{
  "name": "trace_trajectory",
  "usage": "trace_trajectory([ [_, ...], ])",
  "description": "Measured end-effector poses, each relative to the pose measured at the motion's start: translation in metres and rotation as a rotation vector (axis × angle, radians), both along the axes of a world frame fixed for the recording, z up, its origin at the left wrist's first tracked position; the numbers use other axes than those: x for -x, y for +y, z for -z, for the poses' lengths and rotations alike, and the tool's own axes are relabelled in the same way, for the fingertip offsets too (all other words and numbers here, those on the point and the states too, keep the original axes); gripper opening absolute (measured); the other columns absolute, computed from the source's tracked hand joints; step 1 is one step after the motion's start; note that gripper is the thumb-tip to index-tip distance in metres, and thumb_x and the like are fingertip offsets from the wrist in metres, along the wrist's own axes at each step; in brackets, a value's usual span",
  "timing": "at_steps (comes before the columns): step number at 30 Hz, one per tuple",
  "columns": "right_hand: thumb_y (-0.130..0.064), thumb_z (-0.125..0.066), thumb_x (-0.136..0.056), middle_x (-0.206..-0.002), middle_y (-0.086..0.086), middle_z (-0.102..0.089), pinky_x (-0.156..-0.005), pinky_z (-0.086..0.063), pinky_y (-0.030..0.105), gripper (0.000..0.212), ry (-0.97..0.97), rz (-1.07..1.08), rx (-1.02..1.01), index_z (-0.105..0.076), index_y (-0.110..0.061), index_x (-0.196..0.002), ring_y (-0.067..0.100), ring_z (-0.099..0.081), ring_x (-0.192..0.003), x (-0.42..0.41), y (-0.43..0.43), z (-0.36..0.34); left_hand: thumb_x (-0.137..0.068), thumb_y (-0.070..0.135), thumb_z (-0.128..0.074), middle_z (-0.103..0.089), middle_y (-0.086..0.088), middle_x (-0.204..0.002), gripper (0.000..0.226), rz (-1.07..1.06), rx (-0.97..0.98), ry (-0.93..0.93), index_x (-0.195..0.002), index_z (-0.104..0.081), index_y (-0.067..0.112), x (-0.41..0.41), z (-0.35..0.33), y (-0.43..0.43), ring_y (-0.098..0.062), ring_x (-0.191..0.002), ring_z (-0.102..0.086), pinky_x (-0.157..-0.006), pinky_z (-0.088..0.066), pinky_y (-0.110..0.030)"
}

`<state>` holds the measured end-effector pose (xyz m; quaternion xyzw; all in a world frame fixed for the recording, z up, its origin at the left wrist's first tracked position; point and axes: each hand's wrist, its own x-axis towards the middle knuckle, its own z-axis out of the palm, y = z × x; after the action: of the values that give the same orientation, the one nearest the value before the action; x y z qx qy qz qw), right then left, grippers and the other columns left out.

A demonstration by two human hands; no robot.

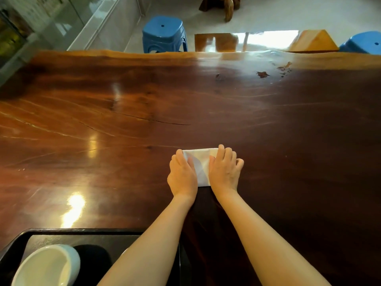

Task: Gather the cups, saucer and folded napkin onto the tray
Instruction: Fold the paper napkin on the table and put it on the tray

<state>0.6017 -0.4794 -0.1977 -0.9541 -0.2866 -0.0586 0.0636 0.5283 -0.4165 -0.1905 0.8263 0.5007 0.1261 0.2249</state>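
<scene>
A white folded napkin (pixel 201 165) lies flat on the dark wooden table (pixel 123 112), a little right of centre. My left hand (pixel 182 175) rests on its left edge and my right hand (pixel 224 170) presses on its right side, fingers flat and together. A dark tray (pixel 61 232) sits at the bottom left, near me. A white cup (pixel 46 266) stands in the tray, with a dark round object (pixel 92 259) beside it, partly hidden by my left forearm. I see no other cup and no saucer.
The table's far edge runs across the top of the view. Behind it stand a blue plastic stool (pixel 165 34), a second blue stool (pixel 362 43) at the right, and wooden furniture (pixel 313 41). A glass wall lies at the far left.
</scene>
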Motion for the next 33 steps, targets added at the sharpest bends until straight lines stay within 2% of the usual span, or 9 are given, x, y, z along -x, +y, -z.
trace_trajectory([
  [2, -0.025, -0.063, -0.082, -0.113, 0.009, -0.063, -0.087, -0.049, 0.042, 0.051, -0.031, -0.033, -0.039, -0.048, -0.008, -0.127, 0.024, -0.062, -0.098, -0.001, 0.001, 0.005, -0.089, 0.022, -0.055, -0.061, -0.011, -0.107, 0.042, 0.077, -0.19, 0.005, -0.129, -0.044, 0.012, 0.001, 0.008, 0.003, -0.027, -0.091, -0.062, -0.065, -0.05, -0.034],
  [4, -0.019, -0.061, -0.084, -0.132, 0.01, -0.056, -0.103, -0.043, 0.045, 0.055, -0.073, -0.184, -0.058, -0.043, -0.008, -0.135, 0.026, -0.055, -0.12, -0.003, 0.001, 0.01, -0.089, 0.022, -0.048, -0.058, -0.011, -0.128, 0.045, 0.198, -0.288, 0.059, -0.134, -0.043, 0.019, 0.002, 0.014, 0.01, -0.029, -0.117, -0.058, -0.091, -0.049, -0.039],
  [7, -0.027, -0.041, -0.094, -0.152, 0.009, -0.035, -0.118, -0.023, 0.042, 0.054, 0.032, -0.53, 0.013, -0.028, -0.012, -0.145, 0.021, -0.03, -0.142, -0.011, -0.003, 0.012, -0.1, 0.029, -0.031, -0.021, 0.0, -0.16, 0.049, 0.374, -0.169, 0.21, -0.148, -0.026, 0.026, 0.004, 0.018, 0.022, -0.022, -0.15, -0.013, -0.119, -0.005, -0.049],
  [10, -0.056, -0.007, -0.092, -0.16, 0.0, 0.0, -0.12, 0.005, 0.034, 0.063, 0.326, -0.661, 0.122, 0.006, -0.022, -0.143, 0.01, 0.01, -0.145, -0.025, -0.004, 0.007, -0.101, 0.038, -0.014, 0.002, 0.007, -0.162, 0.052, 0.378, -0.099, 0.33, -0.152, -0.004, 0.028, 0.002, 0.022, 0.028, -0.018, -0.15, 0.009, -0.118, 0.009, -0.052],
  [15, -0.065, -0.001, -0.085, -0.154, -0.001, 0.024, -0.12, 0.009, 0.037, 0.08, 0.296, -0.753, 0.275, 0.013, -0.018, -0.147, 0.015, 0.021, -0.144, -0.038, -0.006, 0.006, -0.1, 0.041, -0.009, 0.005, 0.01, -0.162, 0.053, 0.401, -0.056, 0.355, -0.151, 0.002, 0.031, 0.007, 0.02, 0.035, -0.017, -0.149, 0.012, -0.117, 0.012, -0.051],
  [24, -0.077, -0.012, -0.078, -0.152, -0.002, 0.03, -0.116, 0.016, 0.035, 0.093, 0.28, -0.804, 0.411, 0.023, -0.02, -0.142, 0.016, 0.025, -0.143, -0.049, -0.041, -0.003, -0.1, 0.041, -0.008, 0.008, 0.008, -0.162, 0.053, 0.408, -0.038, 0.412, -0.15, 0.006, 0.031, 0.01, 0.014, 0.045, -0.018, -0.149, 0.014, -0.116, 0.015, -0.051],
  [27, -0.077, -0.011, -0.076, -0.152, -0.002, 0.029, -0.118, 0.014, 0.035, 0.094, 0.307, -0.809, 0.403, 0.023, -0.02, -0.143, 0.016, 0.025, -0.143, -0.051, -0.041, -0.003, -0.1, 0.034, -0.018, -0.003, -0.001, -0.163, 0.055, 0.43, -0.232, 0.298, -0.152, -0.004, 0.022, 0.006, 0.007, 0.044, -0.02, -0.15, 0.002, -0.118, 0.009, -0.049],
  [29, -0.078, -0.009, -0.075, -0.151, -0.002, 0.029, -0.119, 0.012, 0.036, 0.094, 0.307, -0.816, 0.404, 0.023, -0.02, -0.142, 0.016, 0.025, -0.143, -0.051, -0.04, -0.003, -0.098, 0.036, -0.023, -0.017, -0.004, -0.16, 0.057, 0.67, -0.359, 0.211, -0.15, -0.013, 0.018, 0.006, 0.007, 0.039, -0.02, -0.148, -0.008, -0.118, 0.002, -0.046],
  [33, -0.077, -0.014, -0.079, -0.153, -0.002, 0.021, -0.12, 0.01, 0.037, 0.095, 0.279, -0.816, 0.372, 0.012, -0.016, -0.147, 0.016, 0.018, -0.144, -0.051, -0.038, -0.009, -0.096, 0.049, -0.005, 0.012, 0.006, -0.16, 0.057, 0.886, -0.165, 0.399, -0.143, 0.016, 0.025, 0.018, 0.016, 0.038, -0.008, -0.142, 0.022, -0.119, 0.017, -0.034],
])
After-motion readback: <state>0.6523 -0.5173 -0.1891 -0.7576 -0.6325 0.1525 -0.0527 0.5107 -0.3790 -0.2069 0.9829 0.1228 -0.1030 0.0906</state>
